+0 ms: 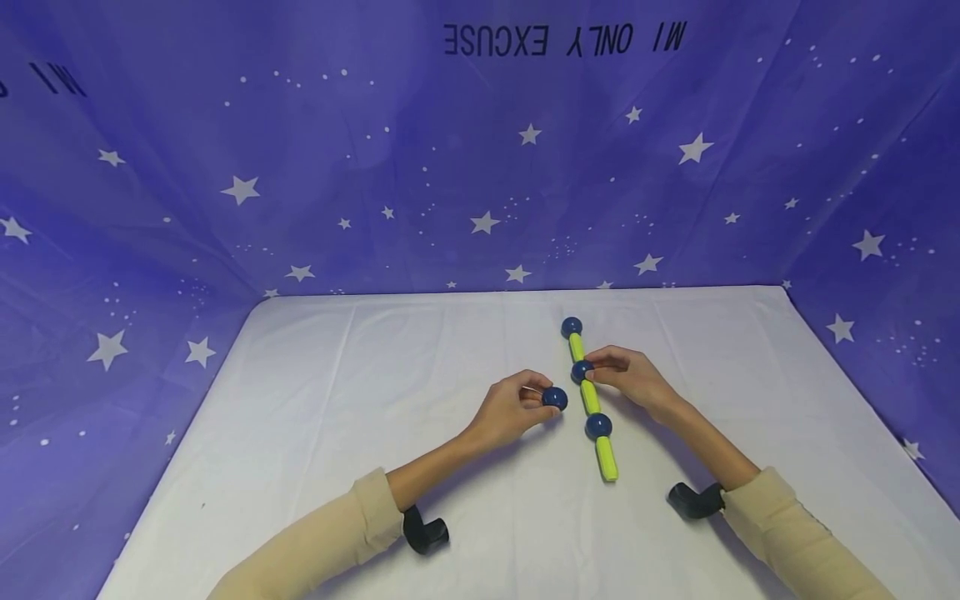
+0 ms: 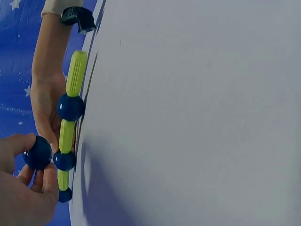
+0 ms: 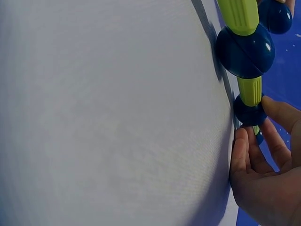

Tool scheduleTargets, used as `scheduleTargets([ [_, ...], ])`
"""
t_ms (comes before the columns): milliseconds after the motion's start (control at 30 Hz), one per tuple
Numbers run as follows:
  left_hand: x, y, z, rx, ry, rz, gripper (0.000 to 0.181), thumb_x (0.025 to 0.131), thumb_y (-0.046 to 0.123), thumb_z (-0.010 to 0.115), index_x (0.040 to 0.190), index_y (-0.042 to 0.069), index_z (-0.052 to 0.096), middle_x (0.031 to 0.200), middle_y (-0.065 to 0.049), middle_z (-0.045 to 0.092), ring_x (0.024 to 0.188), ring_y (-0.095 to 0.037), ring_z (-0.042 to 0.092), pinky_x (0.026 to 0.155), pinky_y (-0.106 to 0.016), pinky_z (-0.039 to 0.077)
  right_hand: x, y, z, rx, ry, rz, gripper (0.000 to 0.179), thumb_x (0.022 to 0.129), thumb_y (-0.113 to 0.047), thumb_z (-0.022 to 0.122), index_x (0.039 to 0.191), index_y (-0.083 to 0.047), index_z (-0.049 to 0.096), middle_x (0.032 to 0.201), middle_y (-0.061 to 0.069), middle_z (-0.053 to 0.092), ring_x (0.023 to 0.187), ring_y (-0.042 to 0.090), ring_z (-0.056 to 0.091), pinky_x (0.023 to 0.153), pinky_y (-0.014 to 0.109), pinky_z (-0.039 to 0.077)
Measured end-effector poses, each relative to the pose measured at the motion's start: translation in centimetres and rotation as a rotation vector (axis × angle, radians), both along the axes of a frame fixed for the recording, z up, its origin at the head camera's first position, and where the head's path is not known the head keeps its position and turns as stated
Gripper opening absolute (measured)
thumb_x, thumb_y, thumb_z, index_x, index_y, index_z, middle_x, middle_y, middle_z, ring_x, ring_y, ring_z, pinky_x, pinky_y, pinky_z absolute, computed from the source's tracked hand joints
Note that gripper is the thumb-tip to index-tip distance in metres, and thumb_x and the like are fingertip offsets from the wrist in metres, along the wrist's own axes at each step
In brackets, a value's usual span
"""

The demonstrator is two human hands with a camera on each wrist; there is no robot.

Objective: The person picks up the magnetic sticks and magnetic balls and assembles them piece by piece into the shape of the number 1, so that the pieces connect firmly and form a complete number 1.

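Observation:
A chain of dark blue balls and yellow-green rods lies on the white-covered table, running away from the person. It has a far ball (image 1: 572, 327), a middle ball (image 1: 579, 372), a near ball (image 1: 598, 427) and a bare rod (image 1: 607, 460) at the near end. My right hand (image 1: 632, 379) pinches the middle ball between thumb and fingers. Just left of the chain, my left hand (image 1: 510, 408) holds a separate blue ball (image 2: 38, 153) between thumb and fingertips. In the right wrist view, the near ball (image 3: 247, 52) shows a seam and joins ribbed rods.
The white tablecloth (image 1: 337, 450) covers the table. Behind and beside it hangs a purple-blue curtain (image 1: 420, 167) with white stars and lettering. Black camera mounts sit at the left wrist (image 1: 424, 533) and the right wrist (image 1: 694, 501).

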State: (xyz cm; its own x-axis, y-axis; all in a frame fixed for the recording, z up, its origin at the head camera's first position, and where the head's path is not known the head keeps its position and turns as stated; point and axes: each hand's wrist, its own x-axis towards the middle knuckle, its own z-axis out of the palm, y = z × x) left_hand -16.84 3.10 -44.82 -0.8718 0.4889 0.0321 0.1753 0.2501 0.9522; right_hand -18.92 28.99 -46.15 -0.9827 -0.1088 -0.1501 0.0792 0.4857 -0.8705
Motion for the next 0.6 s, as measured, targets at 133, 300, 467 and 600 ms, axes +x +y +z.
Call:
scheduleTargets([
  [133, 0.8, 0.2, -0.2, 0.032, -0.031, -0.015, 0.032, 0.085, 0.006, 0.08, 0.112, 0.002, 0.065, 0.1, -0.004, 0.07, 0.091, -0.014, 0.069, 0.076, -0.022, 0.055, 0.0, 0.0, -0.1, -0.004, 0.005, 0.004, 0.042, 0.092, -0.026, 0.074, 0.126, -0.004, 0.064, 0.119, 0.012, 0.068, 0.114, 0.03, 0.059, 0.086, 0.038, 0.044],
  [300, 1.8, 0.4, -0.4, 0.063, -0.059, -0.027, 0.032, 0.084, 0.004, 0.08, 0.112, -0.001, 0.064, 0.1, -0.007, 0.07, 0.093, -0.019, 0.07, 0.077, -0.022, 0.055, 0.0, 0.1, 0.0, -0.01, 0.005, 0.007, 0.043, 0.093, -0.025, 0.073, 0.128, -0.003, 0.063, 0.121, 0.014, 0.067, 0.115, 0.031, 0.058, 0.084, 0.038, 0.044],
  [467, 2.6, 0.5, -0.6, 0.069, -0.076, -0.036, 0.032, 0.083, 0.003, 0.08, 0.11, -0.001, 0.064, 0.099, -0.006, 0.07, 0.093, -0.018, 0.069, 0.077, -0.021, 0.054, 0.0, 0.0, 0.1, -0.02, -0.001, -0.001, 0.044, 0.093, -0.025, 0.073, 0.13, -0.003, 0.062, 0.122, 0.014, 0.067, 0.116, 0.032, 0.058, 0.085, 0.039, 0.045],
  [600, 3.0, 0.7, -1.0, 0.058, -0.088, -0.035, 0.031, 0.082, 0.003, 0.081, 0.108, 0.0, 0.065, 0.096, -0.003, 0.069, 0.09, -0.014, 0.068, 0.076, -0.019, 0.053, 0.1, -0.1, 0.1, -0.024, -0.005, -0.003, 0.044, 0.093, -0.025, 0.073, 0.13, -0.003, 0.062, 0.122, 0.014, 0.067, 0.117, 0.032, 0.058, 0.088, 0.04, 0.044],
])
